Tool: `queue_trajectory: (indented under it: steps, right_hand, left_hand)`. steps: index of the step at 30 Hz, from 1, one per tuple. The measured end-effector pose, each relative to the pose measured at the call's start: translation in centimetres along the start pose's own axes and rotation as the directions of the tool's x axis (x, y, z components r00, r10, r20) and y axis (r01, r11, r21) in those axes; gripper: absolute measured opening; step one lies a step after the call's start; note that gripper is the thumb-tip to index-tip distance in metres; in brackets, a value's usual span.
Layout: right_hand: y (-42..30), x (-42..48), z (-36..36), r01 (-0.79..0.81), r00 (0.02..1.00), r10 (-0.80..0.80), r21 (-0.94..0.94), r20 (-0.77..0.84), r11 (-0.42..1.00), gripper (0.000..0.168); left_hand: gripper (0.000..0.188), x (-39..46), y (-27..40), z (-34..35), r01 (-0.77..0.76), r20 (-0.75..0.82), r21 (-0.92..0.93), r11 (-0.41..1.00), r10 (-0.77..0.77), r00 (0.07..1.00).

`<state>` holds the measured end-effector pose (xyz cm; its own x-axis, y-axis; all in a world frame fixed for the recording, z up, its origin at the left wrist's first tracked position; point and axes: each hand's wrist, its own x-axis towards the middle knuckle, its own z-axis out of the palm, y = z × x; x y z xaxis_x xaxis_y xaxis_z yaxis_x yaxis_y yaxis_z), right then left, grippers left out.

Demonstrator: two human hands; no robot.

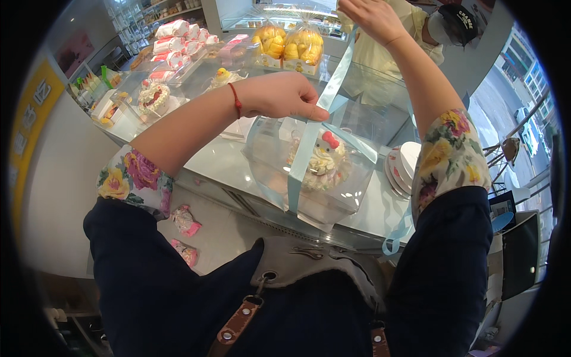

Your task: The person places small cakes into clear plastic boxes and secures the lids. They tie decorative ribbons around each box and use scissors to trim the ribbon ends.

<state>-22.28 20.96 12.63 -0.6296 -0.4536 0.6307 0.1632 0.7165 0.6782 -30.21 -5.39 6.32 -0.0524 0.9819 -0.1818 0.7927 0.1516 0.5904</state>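
Note:
A clear plastic cake box [343, 203] stands on the counter before me. Inside it is a small cream cake [328, 163] topped with a white cat-face figure and a red bow. A light blue satin ribbon [299, 172] runs over the box's top and down its near side. My left hand [285, 96] pinches the ribbon just above the lid, where the strands cross. High at the upper right, my right hand [372, 18] grips a raised length of the same ribbon, which stretches tautly between both hands. Its fingertips are partly cut off by the picture's top edge.
A glass display counter [214, 167] carries other boxed cream cakes [154, 98], wrapped red-and-white packs [171, 44] and bagged yellow bread [303, 44]. Stacked paper plates [399, 165] and a dangling ribbon end [399, 232] are at the right. A person in a cap [457, 24] stands across the counter.

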Motion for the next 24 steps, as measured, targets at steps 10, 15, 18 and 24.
queue_trajectory:
  steps: [10, 15, 18, 24]
  right_hand:
    - [-14.5, -2.6, -15.1, -0.381, 0.91, 0.168, 0.606, 0.379, 0.698, 0.009]
    - [-19.3, -5.5, -18.7, -0.464, 0.844, 0.049, 0.68, 0.534, 0.568, 0.017]
    - [-19.2, -5.9, -18.4, -0.529, 0.816, 0.127, 0.64, 0.564, 0.556, 0.024]
    - [-18.3, -5.9, -17.6, -0.629, 0.759, 0.072, 0.7, 0.647, 0.338, 0.032]
  left_hand:
    - [0.034, -0.3, -1.4, 1.4, -0.007, -0.242, -0.113, 0.994, -0.021, 0.97]
    - [0.044, 0.7, 0.1, -0.3, 0.089, 0.006, 0.04, 0.995, -0.089, 0.996]
    - [0.052, 1.0, 1.9, -0.9, 0.071, 0.102, 0.117, 0.991, -0.083, 0.991]
    - [0.056, 2.1, 0.6, -1.5, 0.102, 0.282, -0.005, 0.995, -0.096, 0.955]
